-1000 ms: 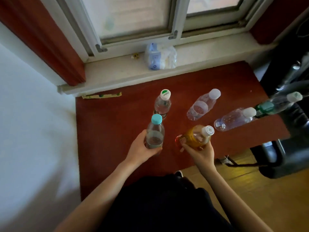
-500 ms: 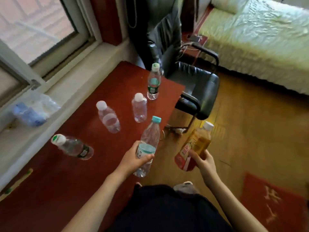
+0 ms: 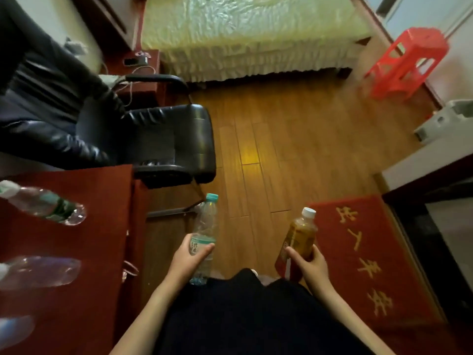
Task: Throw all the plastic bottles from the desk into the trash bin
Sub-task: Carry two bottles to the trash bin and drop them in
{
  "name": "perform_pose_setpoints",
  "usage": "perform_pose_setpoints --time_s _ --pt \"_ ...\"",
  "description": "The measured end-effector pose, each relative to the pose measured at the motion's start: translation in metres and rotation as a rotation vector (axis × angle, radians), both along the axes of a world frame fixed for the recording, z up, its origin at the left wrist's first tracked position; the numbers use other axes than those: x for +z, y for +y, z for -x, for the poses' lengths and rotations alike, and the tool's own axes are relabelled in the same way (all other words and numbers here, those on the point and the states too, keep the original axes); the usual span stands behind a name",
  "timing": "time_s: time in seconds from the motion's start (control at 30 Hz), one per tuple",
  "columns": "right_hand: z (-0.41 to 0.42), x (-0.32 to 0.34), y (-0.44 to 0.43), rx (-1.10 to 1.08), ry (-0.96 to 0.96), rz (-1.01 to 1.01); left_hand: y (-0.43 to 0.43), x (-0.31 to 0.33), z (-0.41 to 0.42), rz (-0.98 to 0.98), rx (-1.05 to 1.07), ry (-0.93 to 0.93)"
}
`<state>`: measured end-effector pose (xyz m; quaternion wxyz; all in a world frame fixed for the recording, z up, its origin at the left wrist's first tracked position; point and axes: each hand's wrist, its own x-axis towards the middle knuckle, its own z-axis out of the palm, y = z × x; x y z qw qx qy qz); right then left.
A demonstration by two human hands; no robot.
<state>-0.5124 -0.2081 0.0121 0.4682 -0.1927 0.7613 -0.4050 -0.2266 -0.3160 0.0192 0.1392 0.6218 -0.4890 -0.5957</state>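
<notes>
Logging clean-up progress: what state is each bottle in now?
teal-capped bottle: capped, off the desk, gripped by the left hand
tea bottle: capped, off the desk, gripped by the right hand
green-label bottle: on the desk, untouched
clear bottle: on the desk, untouched

Loose black garment (image 3: 243,319) over torso and lap, bare forearms (image 3: 146,316), bare left grip (image 3: 188,261), bare right grip (image 3: 311,266)

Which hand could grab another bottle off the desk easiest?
Probably left: the left hand is beside the desk, the right hand farther away. But they hold the water bottle and tea bottle.
</notes>
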Motion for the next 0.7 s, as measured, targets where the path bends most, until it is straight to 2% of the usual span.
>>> perform_pose_setpoints --time_s 0.2,0.37,0.53,0.7 --pt "0.062 0.007 -0.066 -0.149 -0.005 0.054 -0.089 0.013 0.071 0.039 -0.083 -0.007" --pt "0.117 -0.004 -0.153 -0.210 0.020 0.095 -0.180 -0.002 0.121 0.063 -0.147 -0.033" --pt "0.175 -0.011 -0.251 -0.276 0.081 0.093 -0.303 -0.018 0.184 0.098 -0.198 -0.045" --pt "0.227 0.010 -0.329 -0.396 0.088 0.094 -0.432 0.005 0.268 0.114 -0.347 0.023"
